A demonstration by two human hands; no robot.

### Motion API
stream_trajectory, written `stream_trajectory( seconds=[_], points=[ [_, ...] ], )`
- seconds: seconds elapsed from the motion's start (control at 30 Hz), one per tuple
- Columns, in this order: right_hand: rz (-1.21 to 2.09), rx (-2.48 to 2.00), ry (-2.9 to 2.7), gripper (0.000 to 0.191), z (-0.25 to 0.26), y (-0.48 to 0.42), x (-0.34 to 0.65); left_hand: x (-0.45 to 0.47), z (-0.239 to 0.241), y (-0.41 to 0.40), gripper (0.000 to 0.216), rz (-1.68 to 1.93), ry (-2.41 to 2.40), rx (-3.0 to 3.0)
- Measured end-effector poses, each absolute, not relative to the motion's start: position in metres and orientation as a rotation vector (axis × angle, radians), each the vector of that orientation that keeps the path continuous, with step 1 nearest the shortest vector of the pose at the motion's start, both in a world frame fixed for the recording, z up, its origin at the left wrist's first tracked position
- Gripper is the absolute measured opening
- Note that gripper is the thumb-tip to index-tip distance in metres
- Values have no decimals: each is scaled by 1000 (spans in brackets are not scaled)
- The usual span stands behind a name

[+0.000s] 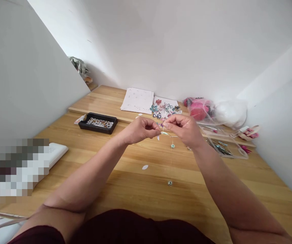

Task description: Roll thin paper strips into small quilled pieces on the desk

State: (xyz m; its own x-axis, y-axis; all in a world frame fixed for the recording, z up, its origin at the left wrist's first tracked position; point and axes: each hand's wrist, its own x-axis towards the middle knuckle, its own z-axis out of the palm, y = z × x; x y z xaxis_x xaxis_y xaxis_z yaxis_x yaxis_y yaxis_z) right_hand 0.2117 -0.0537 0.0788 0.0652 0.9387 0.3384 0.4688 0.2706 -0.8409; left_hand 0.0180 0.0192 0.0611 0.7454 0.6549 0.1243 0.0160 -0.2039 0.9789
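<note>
Both my hands are raised over the middle of the wooden table [125, 189], fingertips nearly meeting. My left hand [138, 129] pinches one end of a small pale teal piece on a thin wire [165, 133]. My right hand [183, 129] is closed in a pinch on the same wire from the other side. Below the hands lie a small teal bead [172, 146], a white petal-shaped scrap [145, 167] and a small ring-shaped bead [170, 183].
A black tray of beads [98, 122] sits to the left. White paper sheets [137, 100] and a card of coloured flower ornaments [165, 108] lie at the back. Clear plastic boxes [227, 146], a pink bundle in a bag [199, 109] and a white device [55, 151] are also here.
</note>
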Motion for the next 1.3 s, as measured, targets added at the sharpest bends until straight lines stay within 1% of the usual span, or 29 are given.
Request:
stream_trajectory(
  seconds=[0.13,0.23,0.3,0.37,0.5,0.57,0.67,0.83,0.9,1.0,1.13,1.2,1.23,1.3],
  points=[
    [1016,-1311,-1212,31,57,-45,211,17,65,19,17,685,526,1578],
    [1141,-1319,-1111,32,41,-57,200,18,60,23,18,771,569,1539],
    [1077,-1351,-1194,28,41,-69,193,20,56,25,17,828,609,1542],
    [899,-1397,-1370,24,50,-79,189,21,54,25,15,856,650,1575],
    [496,-1431,-1634,16,81,-80,195,20,56,21,13,750,621,1670],
    [459,-1429,-1676,15,91,-69,202,19,59,18,13,690,557,1696],
    [642,-1419,-1620,20,90,-51,211,17,63,17,13,660,487,1674],
    [1136,-1375,-1199,33,60,-45,210,16,66,19,15,730,521,1562],
    [1220,-1367,-1147,34,51,-54,205,16,64,22,15,779,560,1548],
    [1119,-1389,-1292,29,52,-70,198,18,58,24,13,851,634,1572],
    [664,-1446,-1571,20,79,-79,195,20,57,23,14,822,663,1622],
    [513,-1439,-1617,19,93,-72,199,19,60,20,16,765,625,1625],
    [498,-1430,-1616,19,98,-67,203,18,62,19,16,742,598,1624],
    [575,-1413,-1583,21,100,-54,210,17,66,17,16,715,544,1616]
  ],
)
